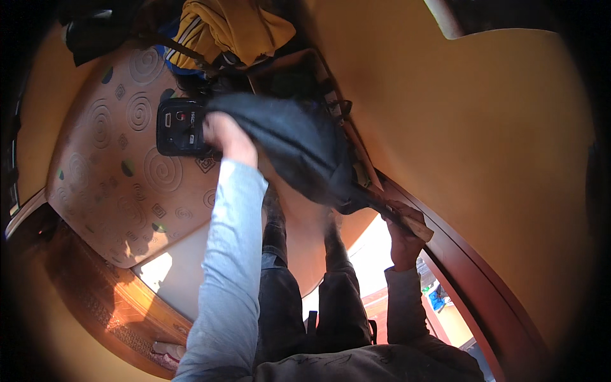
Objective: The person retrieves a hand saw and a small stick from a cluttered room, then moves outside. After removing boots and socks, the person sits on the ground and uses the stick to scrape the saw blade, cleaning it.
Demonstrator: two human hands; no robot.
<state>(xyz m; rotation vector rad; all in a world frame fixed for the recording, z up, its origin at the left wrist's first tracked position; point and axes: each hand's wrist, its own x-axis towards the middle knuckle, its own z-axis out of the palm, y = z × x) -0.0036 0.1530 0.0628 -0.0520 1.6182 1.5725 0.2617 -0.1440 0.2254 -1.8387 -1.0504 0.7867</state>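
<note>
A smooth, tan-orange wall (458,127) rises at 2 o'clock from the middle of the view, opposite a pinkish-brown floor (111,184) at 9 o'clock, its surface patterned with spirals, small diamonds and green-and-dark leaf shapes. A long reddish-brown frame (464,261) runs along the foot of the wall at 4 o'clock.

At the centre, a length of dark, matte fabric (293,137) stretches between the person's two hands, broad and softly creased toward 11 o'clock, tapering to a narrow strip toward 4 o'clock. Brown carved wood (105,305) with a knobbly relief catches sunlight at 8 o'clock. A rumpled yellow garment (254,32) with white stripes lies heaped at 11 o'clock.

A boxy black case (181,127) with rounded corners sits at 10 o'clock, just beside the left hand (229,137), which is at the fabric's broad end; blur hides whether its fingers grip. The right hand (404,239), at 4 o'clock, has its fingers curled around the narrow end, beside a flat tan tip (422,231).
</note>
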